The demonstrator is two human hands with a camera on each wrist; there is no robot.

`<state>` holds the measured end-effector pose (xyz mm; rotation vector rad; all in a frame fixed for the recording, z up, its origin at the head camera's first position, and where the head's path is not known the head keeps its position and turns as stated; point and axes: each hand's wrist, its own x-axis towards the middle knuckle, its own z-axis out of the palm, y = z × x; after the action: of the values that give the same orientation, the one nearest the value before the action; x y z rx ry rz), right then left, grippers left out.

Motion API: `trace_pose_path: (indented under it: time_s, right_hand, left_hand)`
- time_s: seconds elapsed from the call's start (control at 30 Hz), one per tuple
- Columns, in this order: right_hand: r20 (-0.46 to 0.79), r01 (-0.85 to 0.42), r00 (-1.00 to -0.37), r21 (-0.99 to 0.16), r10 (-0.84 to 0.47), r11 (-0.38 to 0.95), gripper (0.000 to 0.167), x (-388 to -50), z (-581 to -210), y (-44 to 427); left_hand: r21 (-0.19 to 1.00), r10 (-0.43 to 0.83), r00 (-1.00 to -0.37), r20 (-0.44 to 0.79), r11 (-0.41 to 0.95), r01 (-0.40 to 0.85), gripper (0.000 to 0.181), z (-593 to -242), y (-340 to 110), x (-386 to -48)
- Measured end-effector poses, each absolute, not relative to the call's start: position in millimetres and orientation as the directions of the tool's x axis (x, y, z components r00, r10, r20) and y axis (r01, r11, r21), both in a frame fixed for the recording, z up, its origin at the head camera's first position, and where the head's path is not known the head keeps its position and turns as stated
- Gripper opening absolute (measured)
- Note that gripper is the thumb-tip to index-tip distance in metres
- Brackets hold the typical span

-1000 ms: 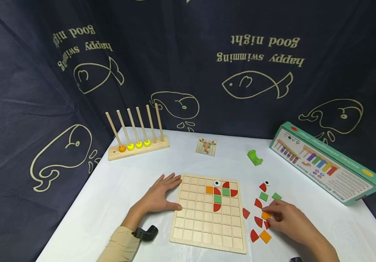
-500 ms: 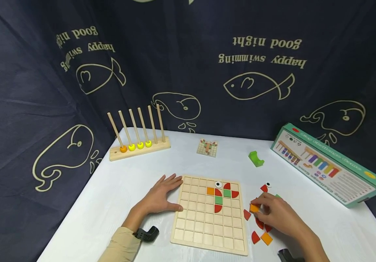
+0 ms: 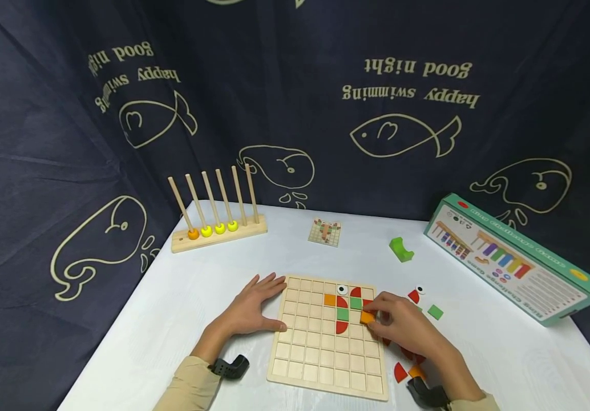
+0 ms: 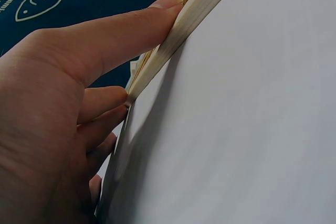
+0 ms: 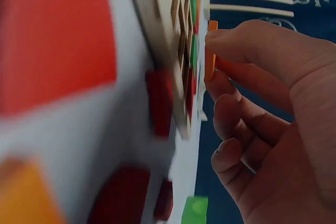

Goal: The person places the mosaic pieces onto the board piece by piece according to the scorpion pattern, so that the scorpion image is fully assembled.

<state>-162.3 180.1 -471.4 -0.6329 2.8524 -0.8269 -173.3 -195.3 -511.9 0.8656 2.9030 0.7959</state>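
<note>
Pinches an orange square tile between thumb and fingers of the right hand, over the right part of the wooden grid board. Cannot tell for sure about contact of this tile with the cells. Lays the left hand at the left edge of the board, with fingers spread and relaxed, gripping nothing, but touching this edge with the thumb.

In the far right part of the board, can see an eye piece, a set orange square, two green squares and several red quarter pieces, one of them partly behind the right fingers.

To the right of the board, can see loose red pieces, a loose green square, a second eye piece and another orange piece, partly hidden by the black wrist device.

Beyond the board, can find a small picture card; farther to its left, a peg stand with orange and yellow rings; beyond the board's right side, a green curved block and a long box.
</note>
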Motion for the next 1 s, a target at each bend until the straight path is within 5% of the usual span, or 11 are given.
trace_pose_path:
  time_s: [1.0]
  right_hand:
    - [0.172,-0.599,-0.771,-0.522,-0.613,0.607,0.025,-184,-472,131]
  left_hand:
    - [0.469,0.518,-0.845,0.131,0.719,0.513,0.100,-510,-195,-173]
